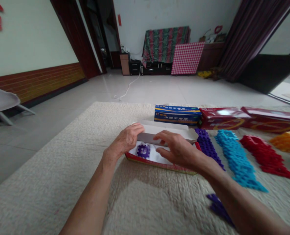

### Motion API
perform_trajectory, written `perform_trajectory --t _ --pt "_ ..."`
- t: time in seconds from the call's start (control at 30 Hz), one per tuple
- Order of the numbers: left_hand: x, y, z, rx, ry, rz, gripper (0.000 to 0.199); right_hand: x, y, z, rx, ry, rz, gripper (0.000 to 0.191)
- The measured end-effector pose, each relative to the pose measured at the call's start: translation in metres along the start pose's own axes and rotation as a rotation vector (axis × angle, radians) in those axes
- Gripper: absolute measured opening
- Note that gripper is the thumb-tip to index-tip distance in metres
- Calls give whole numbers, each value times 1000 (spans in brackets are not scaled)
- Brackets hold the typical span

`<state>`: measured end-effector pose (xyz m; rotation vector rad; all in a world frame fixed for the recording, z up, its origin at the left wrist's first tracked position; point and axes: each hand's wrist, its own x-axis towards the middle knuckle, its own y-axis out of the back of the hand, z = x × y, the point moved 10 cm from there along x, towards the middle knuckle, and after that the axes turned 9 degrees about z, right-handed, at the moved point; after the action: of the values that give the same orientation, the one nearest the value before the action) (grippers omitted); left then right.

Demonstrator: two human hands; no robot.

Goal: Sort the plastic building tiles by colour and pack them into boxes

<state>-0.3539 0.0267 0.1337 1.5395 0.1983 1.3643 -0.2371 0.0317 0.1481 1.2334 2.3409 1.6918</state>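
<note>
An open cardboard box (157, 164) with a red outer wall and white lining lies on the cream quilted cover, its lid flap raised at the back. Inside, toward the left end, is one purple interlocking plastic tile (144, 151) with notched edges. My left hand (129, 139) grips the box's left end, fingers bent over the edge by the flap. Over the right half of the box hovers my right hand (177, 148), thumb and fingers apart with nothing between them. To its right, purple tiles (207, 145) lie in an overlapping row. Further purple tiles (219, 209) are partly hidden under my right forearm.
Rows of blue tiles (240, 160), red tiles (266, 156) and orange tiles (285, 142) lie at right. Behind them stand a closed blue box (176, 116) and two closed red boxes (224, 118). A white chair (3, 101) stands on the floor at left.
</note>
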Motion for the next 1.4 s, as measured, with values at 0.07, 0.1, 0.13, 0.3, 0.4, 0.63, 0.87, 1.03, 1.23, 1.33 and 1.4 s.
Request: perform_trajectory --t 0.07,0.1,0.13,0.3,0.4,0.63,0.87,1.03,1.23,1.33,1.4 --pt "0 -4 3 4 -39 -14 46 -15 29 4 21 12 110 23" --pt "0 -6 4 -1 -54 -23 47 -25 43 7 24 12 170 20" --pt "-1 -7 5 -9 -63 -30 48 -37 57 12 9 5 235 18" --pt "-7 -7 3 -73 -67 -53 48 -105 102 37 -175 -31 499 12" --pt "-9 -6 -2 -103 -29 -56 44 -139 106 53 -242 -79 566 13" --pt "-9 -9 -8 -118 56 -61 42 -160 98 80 -233 -105 554 13" --pt "-13 -11 -24 -147 157 -116 38 -169 111 92 -195 -203 485 12" --pt "-15 -8 -36 -179 202 -111 36 -174 84 86 -227 -153 260 26" --pt "-14 -6 -32 -182 208 -89 34 -177 62 92 -413 -151 133 43" --pt "-14 -7 -32 -171 209 -100 33 -179 61 94 -459 -147 117 46" --pt "-14 -7 -32 -163 203 -102 33 -179 60 93 -477 -144 101 46"
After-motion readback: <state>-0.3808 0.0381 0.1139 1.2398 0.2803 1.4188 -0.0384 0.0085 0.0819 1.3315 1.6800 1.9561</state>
